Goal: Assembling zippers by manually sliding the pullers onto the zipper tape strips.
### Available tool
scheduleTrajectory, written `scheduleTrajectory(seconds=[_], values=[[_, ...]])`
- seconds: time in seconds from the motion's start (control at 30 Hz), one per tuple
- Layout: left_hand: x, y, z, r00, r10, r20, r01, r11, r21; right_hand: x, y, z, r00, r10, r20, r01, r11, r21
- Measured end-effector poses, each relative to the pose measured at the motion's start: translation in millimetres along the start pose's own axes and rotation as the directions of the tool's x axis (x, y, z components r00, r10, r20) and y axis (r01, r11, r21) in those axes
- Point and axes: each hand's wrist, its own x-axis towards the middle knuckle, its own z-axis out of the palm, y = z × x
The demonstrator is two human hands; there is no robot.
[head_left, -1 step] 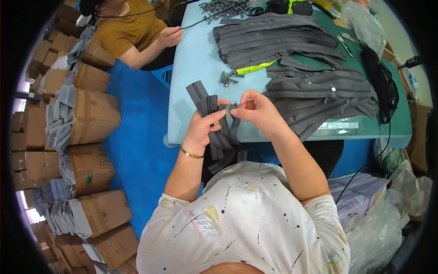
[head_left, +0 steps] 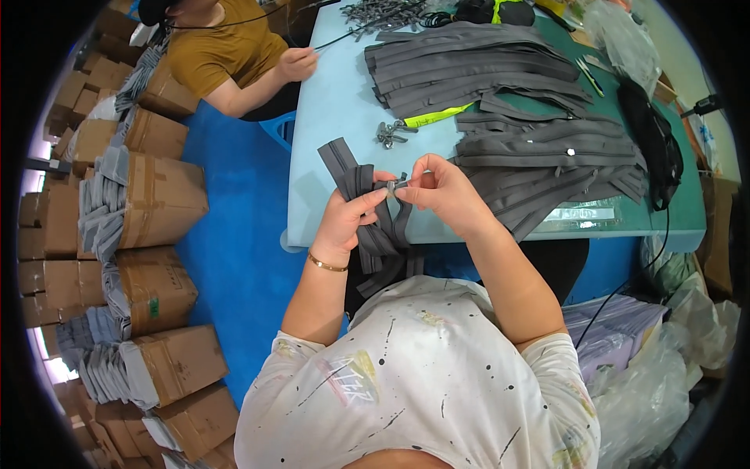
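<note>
My left hand [head_left: 348,215] is closed around a folded dark grey zipper tape [head_left: 337,159], whose lengths hang below the table's front edge. Thumb and fingers of my right hand [head_left: 441,191] pinch at a small metallic zipper slider [head_left: 391,186], right against my left thumb tip. Fingers cover much of the slider, so how far the tape sits in it cannot be seen. A little beyond my hands, a small cluster of zipper sliders [head_left: 391,136] lies on the table beside a bright yellow strip [head_left: 439,116].
Two heaps of grey zipper tapes [head_left: 476,66] spread over the table [head_left: 320,102]. More sliders [head_left: 375,14] are piled at the far edge. At far left a co-worker's hand [head_left: 297,64] holds a thin dark cord. Cardboard boxes [head_left: 168,199] line the left; plastic bags [head_left: 648,391] lie at right.
The co-worker's hand has shifted slightly to the right. At my fingertips the slider shows at a slightly different angle; my hands have stayed in place.
</note>
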Motion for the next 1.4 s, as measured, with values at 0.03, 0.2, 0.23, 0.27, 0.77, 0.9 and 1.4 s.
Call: scheduleTrajectory(seconds=[0.03,0.2,0.23,0.27,0.77,0.9,1.4], values=[[-1.3,2.8,1.5,1.000,0.004,-0.029,-0.001,0.993,0.117,0.4,0.6,-0.9,1.000,0.001,-0.004,-0.001,0.998,-0.062],[-5.3,10.8,-3.2,1.000,0.018,0.016,-0.022,0.960,0.280,2.4,9.3,0.1,0.998,-0.062,-0.029,0.058,0.991,-0.121],[-6.7,14.0,-1.5,0.999,0.050,0.005,-0.049,0.939,0.339,2.2,11.0,2.4,0.997,-0.068,-0.032,0.066,0.996,-0.063],[-7.9,16.4,1.2,0.998,0.057,0.003,-0.054,0.938,0.342,2.2,12.4,4.5,0.997,-0.074,-0.034,0.074,0.997,-0.007],[0.3,-6.0,-6.5,0.987,-0.056,-0.153,0.080,0.985,0.151,6.6,31.1,-3.2,0.991,-0.134,0.017,0.135,0.986,-0.093],[0.8,-4.3,-3.7,0.988,-0.055,-0.143,0.076,0.987,0.144,9.5,32.2,-5.2,0.992,-0.127,0.012,0.127,0.990,-0.062],[-0.4,-10.4,4.8,0.966,0.003,-0.257,0.050,0.979,0.199,8.9,28.8,-6.8,0.991,-0.129,0.019,0.130,0.989,-0.073]])
